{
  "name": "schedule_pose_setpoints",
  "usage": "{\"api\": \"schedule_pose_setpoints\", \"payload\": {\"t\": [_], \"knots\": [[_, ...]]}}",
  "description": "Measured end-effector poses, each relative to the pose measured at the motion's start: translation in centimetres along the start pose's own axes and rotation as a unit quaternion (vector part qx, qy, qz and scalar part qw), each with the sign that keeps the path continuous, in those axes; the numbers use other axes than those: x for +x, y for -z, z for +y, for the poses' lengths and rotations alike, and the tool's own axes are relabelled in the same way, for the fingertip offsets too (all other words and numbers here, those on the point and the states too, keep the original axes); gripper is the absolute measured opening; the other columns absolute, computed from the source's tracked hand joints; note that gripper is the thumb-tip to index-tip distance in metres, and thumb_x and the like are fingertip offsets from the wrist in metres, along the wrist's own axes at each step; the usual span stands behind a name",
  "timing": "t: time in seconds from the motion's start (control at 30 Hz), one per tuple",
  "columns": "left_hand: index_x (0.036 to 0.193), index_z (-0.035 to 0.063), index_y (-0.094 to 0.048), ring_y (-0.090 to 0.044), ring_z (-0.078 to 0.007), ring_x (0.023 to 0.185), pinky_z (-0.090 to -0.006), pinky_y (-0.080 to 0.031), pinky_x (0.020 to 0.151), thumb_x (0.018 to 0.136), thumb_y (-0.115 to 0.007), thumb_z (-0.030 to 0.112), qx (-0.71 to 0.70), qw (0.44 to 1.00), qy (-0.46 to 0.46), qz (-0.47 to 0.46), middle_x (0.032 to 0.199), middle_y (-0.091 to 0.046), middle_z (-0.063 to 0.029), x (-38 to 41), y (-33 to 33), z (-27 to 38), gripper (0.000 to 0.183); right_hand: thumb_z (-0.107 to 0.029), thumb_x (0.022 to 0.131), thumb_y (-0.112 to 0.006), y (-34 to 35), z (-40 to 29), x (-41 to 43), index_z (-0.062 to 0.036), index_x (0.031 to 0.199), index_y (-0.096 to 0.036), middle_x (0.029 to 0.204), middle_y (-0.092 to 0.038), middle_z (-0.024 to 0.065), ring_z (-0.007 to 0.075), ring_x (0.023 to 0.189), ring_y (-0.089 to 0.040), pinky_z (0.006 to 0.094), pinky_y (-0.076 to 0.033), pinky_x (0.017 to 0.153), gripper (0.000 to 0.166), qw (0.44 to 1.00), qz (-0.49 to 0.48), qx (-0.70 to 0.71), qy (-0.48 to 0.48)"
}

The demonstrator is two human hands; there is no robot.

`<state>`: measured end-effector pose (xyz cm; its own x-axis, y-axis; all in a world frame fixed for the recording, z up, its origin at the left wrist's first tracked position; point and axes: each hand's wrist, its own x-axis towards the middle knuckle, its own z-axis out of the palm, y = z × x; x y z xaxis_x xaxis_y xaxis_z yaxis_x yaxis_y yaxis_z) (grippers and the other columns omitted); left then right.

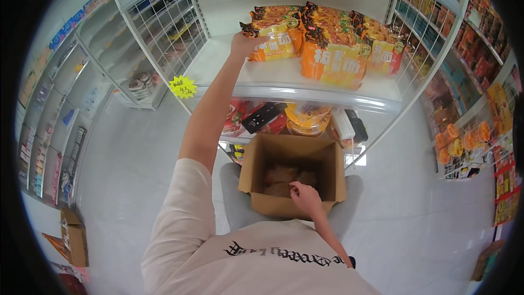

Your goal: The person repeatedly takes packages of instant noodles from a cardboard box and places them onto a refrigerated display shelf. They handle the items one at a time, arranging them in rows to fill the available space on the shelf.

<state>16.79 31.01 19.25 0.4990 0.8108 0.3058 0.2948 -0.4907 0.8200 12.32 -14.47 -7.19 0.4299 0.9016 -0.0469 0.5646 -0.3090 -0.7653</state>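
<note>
My left hand (244,45) grips the left edge of an orange and yellow noodle packet (275,41) on the white shelf (262,73). Beside it on the right stand several similar packets (333,61), grouped in rows. Lower down, an open cardboard box (248,168) rests on my lap, with a few blurred packets (282,174) in its dark bottom. My right hand (305,197) is over the near side of the box opening, its fingers curled; nothing is plainly seen in them.
Below the shelf lie a red packaged item (234,121), a black case (264,118), a yellow noodle tub (308,119) and a white object (343,123). Wire grid panels (166,32) flank the shelf. A yellow price tag (183,87) hangs at its left corner. Stocked racks line both sides.
</note>
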Motion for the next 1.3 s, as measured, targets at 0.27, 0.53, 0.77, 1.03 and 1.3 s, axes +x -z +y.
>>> {"api": "schedule_pose_setpoints", "payload": {"t": [0.27,0.53,0.77,1.03,1.3], "knots": [[0.115,-0.0058,-0.058,-0.067,-0.021,0.094,-0.0339,-0.054,0.083,0.071,-0.09,0.019,-0.055,0.948,-0.167,0.264,0.105,-0.07,-0.0131,-11.7,6.4,1.5,0.06,-0.022,0.09,-0.064,0.0,-0.4,0.2,-0.0106,0.116,-0.067,0.091,-0.074,0.0121,0.0327,0.086,-0.071,0.0442,-0.057,0.077,0.028,1.0,0.0,0.028,-0.006],[0.123,-0.0012,-0.054,-0.065,-0.0153,0.102,-0.0319,-0.054,0.09,0.077,-0.084,0.003,-0.193,0.981,0.01,-0.003,0.113,-0.068,-0.0105,-33.6,2.4,-2.0,0.055,-0.004,0.087,-0.073,5.0,-3.7,0.1,-0.0066,0.145,-0.045,0.132,-0.059,0.0067,0.0187,0.12,-0.058,0.0331,-0.052,0.096,0.065,0.882,0.03,0.47,0.015],[0.123,-0.0005,-0.052,-0.068,-0.0154,0.101,-0.03,-0.056,0.088,0.083,-0.08,0.003,-0.303,0.916,0.229,-0.129,0.112,-0.07,-0.0102,-42.0,-5.3,-5.7,0.049,-0.009,0.086,-0.077,8.3,-1.7,0.6,0.0028,0.127,-0.058,0.112,-0.069,0.0059,0.0122,0.099,-0.065,0.0287,-0.055,0.086,0.047,0.919,-0.068,0.361,-0.145],[0.126,0.0046,-0.058,-0.069,-0.0285,0.094,-0.0373,-0.055,0.081,0.094,-0.066,0.042,0.117,0.965,0.027,-0.231,0.11,-0.07,-0.0135,-42.6,-5.4,-11.1,0.049,-0.024,0.09,-0.073,10.2,-1.2,4.9,0.001,0.113,-0.067,0.102,-0.074,0.0132,0.0228,0.087,-0.07,0.0353,-0.054,0.079,0.035,0.986,-0.068,0.114,-0.103],[0.116,0.0093,-0.064,-0.069,-0.0274,0.093,-0.0412,-0.056,0.072,0.093,-0.064,0.04,0.203,0.944,-0.001,-0.259,0.102,-0.07,-0.0074,-42.8,-6.7,-10.9,0.039,-0.03,0.087,-0.067,1.3,9.0,13.3,-0.0089,0.113,-0.07,0.108,-0.069,0.0236,0.0418,0.102,-0.067,0.0499,-0.054,0.089,0.034,0.937,-0.13,-0.259,-0.194]]}}
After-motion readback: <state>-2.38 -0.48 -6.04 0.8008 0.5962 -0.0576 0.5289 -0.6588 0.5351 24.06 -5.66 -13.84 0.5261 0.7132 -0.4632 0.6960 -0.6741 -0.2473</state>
